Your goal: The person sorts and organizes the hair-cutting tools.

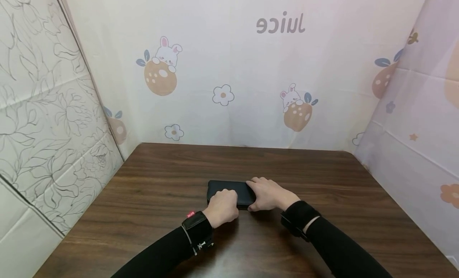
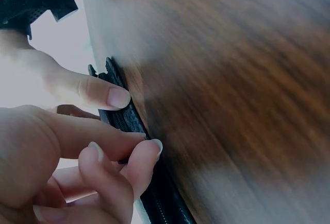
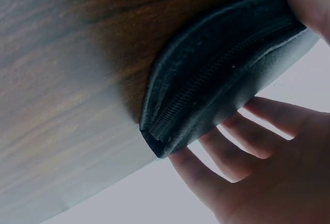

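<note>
A black zip wallet (image 1: pixel 229 186) with a smooth leather-like surface lies flat on the brown wooden table, its zipped edge facing me. At that near edge my left hand (image 1: pixel 223 206) pinches the zip pull with thumb and forefinger; the fingertips mostly hide the pull. The right end of the wallet is gripped by my right hand (image 1: pixel 269 194), thumb on the near side and fingers spread over the top and far side. In the right wrist view the zip teeth (image 3: pixel 198 82) run closed along the edge toward the corner.
The table (image 1: pixel 161 172) has dark wood grain and rounded far corners. A pale curtain (image 1: pixel 229 50) with rabbit and fruit prints hangs behind it and along the right side. A white flower-patterned panel (image 1: pixel 46 138) stands on the left. Black bands circle both wrists.
</note>
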`<action>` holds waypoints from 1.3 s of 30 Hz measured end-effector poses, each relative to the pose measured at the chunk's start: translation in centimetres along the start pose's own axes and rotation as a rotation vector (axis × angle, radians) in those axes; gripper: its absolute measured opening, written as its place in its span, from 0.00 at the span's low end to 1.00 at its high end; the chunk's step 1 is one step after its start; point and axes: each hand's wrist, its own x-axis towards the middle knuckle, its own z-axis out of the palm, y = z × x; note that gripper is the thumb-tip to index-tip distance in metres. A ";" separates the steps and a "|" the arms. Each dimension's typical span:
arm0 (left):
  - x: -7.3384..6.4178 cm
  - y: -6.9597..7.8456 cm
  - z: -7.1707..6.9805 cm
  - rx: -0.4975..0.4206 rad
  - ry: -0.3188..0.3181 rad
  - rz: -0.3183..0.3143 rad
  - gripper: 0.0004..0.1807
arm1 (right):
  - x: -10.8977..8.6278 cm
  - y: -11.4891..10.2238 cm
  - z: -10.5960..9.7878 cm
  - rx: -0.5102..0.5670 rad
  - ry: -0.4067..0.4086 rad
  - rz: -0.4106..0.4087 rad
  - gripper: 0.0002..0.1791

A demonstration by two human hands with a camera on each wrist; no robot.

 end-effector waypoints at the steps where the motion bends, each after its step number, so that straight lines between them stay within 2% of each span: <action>1: 0.0 0.0 0.0 0.004 -0.001 0.003 0.01 | 0.0 0.0 0.0 0.004 0.000 -0.002 0.47; 9: 0.0 -0.2 0.1 0.057 -0.003 0.038 0.01 | -0.3 0.0 -0.1 0.017 0.001 -0.006 0.47; 16: 0.1 -0.4 0.2 0.039 -0.011 0.070 0.15 | -0.4 0.2 0.1 0.024 0.009 -0.006 0.47; 27: 0.0 -0.9 0.2 0.001 -0.022 0.092 0.16 | -0.2 0.1 0.2 0.028 0.011 -0.004 0.47; 39: -0.4 -1.7 0.0 -0.011 -0.020 0.062 0.14 | -0.2 0.0 0.2 0.019 -0.002 0.008 0.47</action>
